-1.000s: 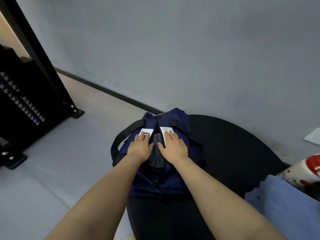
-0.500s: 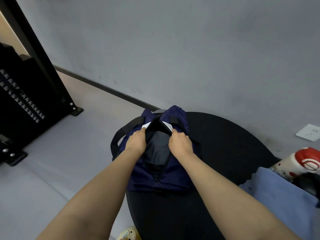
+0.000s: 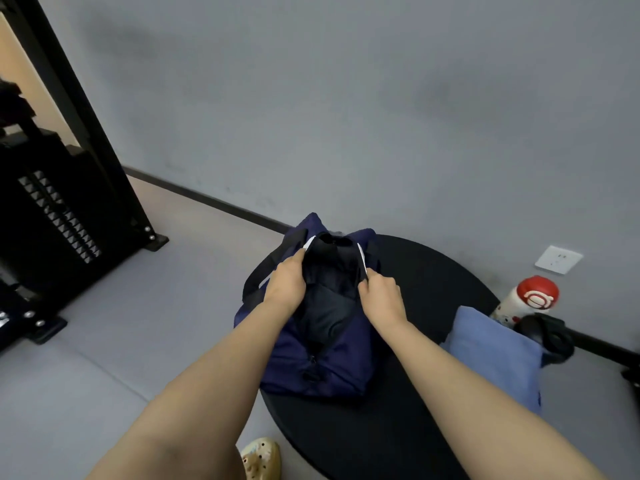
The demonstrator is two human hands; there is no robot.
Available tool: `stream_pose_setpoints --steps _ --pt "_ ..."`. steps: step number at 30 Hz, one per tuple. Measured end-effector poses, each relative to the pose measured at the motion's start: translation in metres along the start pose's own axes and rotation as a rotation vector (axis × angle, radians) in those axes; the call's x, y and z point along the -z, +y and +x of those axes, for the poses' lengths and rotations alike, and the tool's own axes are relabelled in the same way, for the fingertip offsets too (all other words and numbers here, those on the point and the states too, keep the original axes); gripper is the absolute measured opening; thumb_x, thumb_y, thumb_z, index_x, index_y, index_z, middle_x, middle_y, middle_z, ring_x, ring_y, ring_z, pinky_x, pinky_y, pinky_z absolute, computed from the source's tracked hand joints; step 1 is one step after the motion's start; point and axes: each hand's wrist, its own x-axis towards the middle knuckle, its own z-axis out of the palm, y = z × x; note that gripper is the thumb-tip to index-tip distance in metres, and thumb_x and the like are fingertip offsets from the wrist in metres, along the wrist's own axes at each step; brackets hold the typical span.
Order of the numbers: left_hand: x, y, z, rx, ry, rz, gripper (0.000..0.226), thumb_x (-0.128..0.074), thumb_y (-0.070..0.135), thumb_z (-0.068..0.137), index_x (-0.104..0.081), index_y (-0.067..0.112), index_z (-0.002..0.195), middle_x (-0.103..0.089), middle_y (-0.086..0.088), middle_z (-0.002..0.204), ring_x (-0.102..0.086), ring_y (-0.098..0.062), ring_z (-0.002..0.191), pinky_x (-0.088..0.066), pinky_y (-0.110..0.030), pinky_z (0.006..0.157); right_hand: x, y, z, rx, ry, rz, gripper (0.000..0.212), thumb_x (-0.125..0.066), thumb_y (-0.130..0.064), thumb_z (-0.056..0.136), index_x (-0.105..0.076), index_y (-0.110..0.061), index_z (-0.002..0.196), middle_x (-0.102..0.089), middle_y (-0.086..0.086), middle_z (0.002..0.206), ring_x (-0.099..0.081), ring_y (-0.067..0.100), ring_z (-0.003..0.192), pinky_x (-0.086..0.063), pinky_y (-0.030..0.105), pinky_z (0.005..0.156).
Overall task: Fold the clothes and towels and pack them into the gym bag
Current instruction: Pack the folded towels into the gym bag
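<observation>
On the round surface [image 3: 408,427], our left hand [image 3: 287,282] and right hand [image 3: 381,296] grip the gym bag [image 3: 332,368] mouth, dark clothing inside; at four o'clock, we judge the blue towel [image 3: 491,355] still needs packing.

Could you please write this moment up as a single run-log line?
left hand: grips gym bag opening edge | right hand: grips opposite edge | blue towel: on table, unpacked
</observation>
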Motion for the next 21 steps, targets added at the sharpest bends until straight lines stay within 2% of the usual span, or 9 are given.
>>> stream_pose_setpoints --steps 3,7,9,13,17,19,21 --pt "0.01 0.011 -0.009 -0.004 -0.026 -0.033 0.052 -0.026 -0.01 0.085 -0.047 0.015 0.125 -0.062 -0.017 0.101 -0.057 -0.039 0.093 -0.047 -0.047 0.087 0.02 0.006 -0.015 -0.015 0.006 0.022 0.02 -0.039 -0.008 0.095 -0.056 0.001 0.096 -0.064 0.02 0.088 -0.057 0.039 0.08 -0.04 0.036 0.066" --pt "0.019 0.02 -0.027 0.001 -0.03 -0.047 0.052 -0.028 -0.008 0.088 -0.045 0.013 0.133 -0.062 -0.021 0.103 -0.057 -0.04 0.094 -0.048 -0.042 0.084 0.042 0.016 -0.032 -0.059 0.027 0.034 0.021 -0.038 -0.009 0.095 -0.057 0.0 0.097 -0.063 0.02 0.089 -0.058 0.04 0.084 -0.039 0.033 0.063" --pt "0.019 0.024 -0.036 -0.005 -0.039 -0.046 0.051 -0.028 -0.006 0.089 -0.045 0.012 0.133 -0.062 -0.021 0.102 -0.056 -0.04 0.093 -0.046 -0.039 0.081 0.051 0.022 -0.04 -0.077 0.036 0.019 0.021 -0.038 -0.009 0.095 -0.058 0.0 0.096 -0.063 0.02 0.088 -0.058 0.04 0.084 -0.036 0.033 0.062" --pt "0.01 0.032 -0.056 -0.025 -0.072 -0.049 0.049 -0.029 -0.004 0.089 -0.046 0.015 0.131 -0.063 -0.019 0.104 -0.057 -0.04 0.095 -0.047 -0.04 0.084 0.06 0.033 -0.054 -0.101 0.033 -0.044 0.02 -0.039 -0.01 0.094 -0.057 0.0 0.097 -0.064 0.022 0.093 -0.058 0.042 0.089 -0.035 0.034 0.063" --pt "-0.001 0.03 -0.071 -0.074 -0.094 -0.018 0.061 -0.029 -0.004 0.088 -0.037 0.028 0.14 -0.061 -0.011 0.113 -0.057 -0.035 0.103 -0.043 -0.033 0.08 0.061 0.046 -0.069 -0.098 0.014 -0.119 0.021 -0.038 -0.012 0.094 -0.055 -0.001 0.099 -0.064 0.023 0.095 -0.058 0.041 0.088 -0.035 0.035 0.063" --pt "-0.005 0.025 -0.076 -0.112 -0.142 -0.024 0.073 -0.028 -0.007 0.087 -0.028 0.037 0.146 -0.053 -0.004 0.127 -0.055 -0.03 0.11 -0.044 -0.032 0.089 0.058 0.051 -0.073 -0.097 -0.001 -0.157 0.021 -0.038 -0.012 0.094 -0.054 -0.001 0.101 -0.065 0.023 0.095 -0.059 0.041 0.088 -0.036 0.035 0.062" --pt "-0.008 0.019 -0.076 -0.139 -0.174 0.0 0.073 -0.03 -0.009 0.087 -0.034 0.035 0.145 -0.039 0.001 0.146 -0.047 -0.027 0.125 -0.039 -0.032 0.102 0.055 0.055 -0.075 -0.09 -0.006 -0.192 0.021 -0.038 -0.012 0.094 -0.054 -0.002 0.103 -0.065 0.023 0.095 -0.06 0.041 0.088 -0.035 0.035 0.061"
